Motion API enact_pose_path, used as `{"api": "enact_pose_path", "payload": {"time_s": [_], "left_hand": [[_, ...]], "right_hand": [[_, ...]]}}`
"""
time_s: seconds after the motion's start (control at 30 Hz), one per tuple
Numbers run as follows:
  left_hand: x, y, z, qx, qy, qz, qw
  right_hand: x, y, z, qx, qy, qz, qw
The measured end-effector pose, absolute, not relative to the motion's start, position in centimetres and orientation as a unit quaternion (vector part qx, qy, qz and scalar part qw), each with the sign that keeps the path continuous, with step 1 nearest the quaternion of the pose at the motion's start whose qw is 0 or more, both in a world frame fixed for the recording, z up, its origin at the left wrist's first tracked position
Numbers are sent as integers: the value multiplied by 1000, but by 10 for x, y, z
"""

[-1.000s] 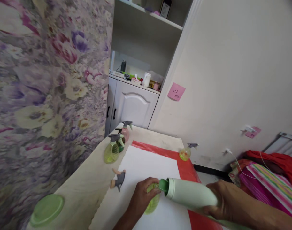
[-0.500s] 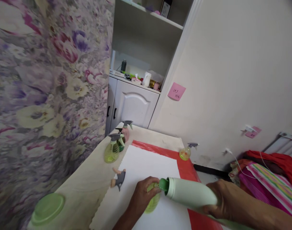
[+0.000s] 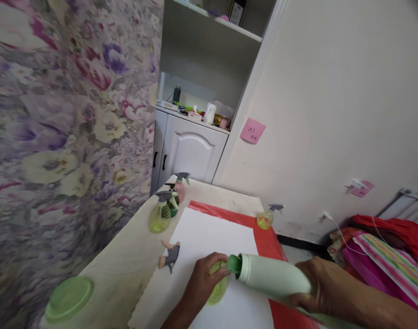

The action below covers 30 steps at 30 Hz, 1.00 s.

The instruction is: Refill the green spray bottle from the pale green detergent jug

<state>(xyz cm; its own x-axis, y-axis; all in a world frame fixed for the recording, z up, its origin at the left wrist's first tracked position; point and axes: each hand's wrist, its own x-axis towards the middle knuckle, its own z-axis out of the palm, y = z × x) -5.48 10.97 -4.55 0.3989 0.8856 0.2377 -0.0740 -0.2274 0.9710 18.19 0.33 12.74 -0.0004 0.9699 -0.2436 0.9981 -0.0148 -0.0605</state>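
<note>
My left hand (image 3: 207, 276) is closed around the neck of a yellow-green spray bottle (image 3: 218, 291), whose top is off. It stands on white paper (image 3: 216, 228). In my right hand (image 3: 312, 285) is a pale green kettle (image 3: 272, 274), tipped sideways with its green spout at the bottle's mouth. Whether liquid runs between them I cannot tell. A loose spray head (image 3: 170, 257), grey and peach, lies on the paper's left edge, left of my left hand. A round green lid (image 3: 69, 298) rests at the table's near left corner.
Several spray bottles stand at the table's far left, a yellow-green one (image 3: 160, 217) in front. Another spray bottle (image 3: 265, 219) is at the far right on a red sheet (image 3: 269, 242). Behind are a white cabinet (image 3: 195, 146) and a wall; striped cloth (image 3: 389, 260) lies right.
</note>
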Motion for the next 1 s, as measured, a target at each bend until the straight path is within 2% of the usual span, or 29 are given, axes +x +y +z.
{"api": "enact_pose_path", "payload": {"time_s": [0.17, 0.47, 0.63, 0.87, 1.0], "left_hand": [[-54, 110, -43, 643, 319, 447, 534], [-55, 111, -41, 645, 333, 448, 522], [-54, 113, -44, 643, 339, 444, 524], [-54, 114, -46, 648, 356, 425, 522], [-57, 115, -45, 664, 348, 411, 519]], "right_hand": [[192, 2, 114, 704, 697, -130, 37], [211, -5, 73, 701, 673, -227, -72], [209, -7, 67, 721, 633, -261, -105], [217, 14, 65, 710, 560, -359, -232], [218, 46, 37, 669, 538, -360, -366]]}}
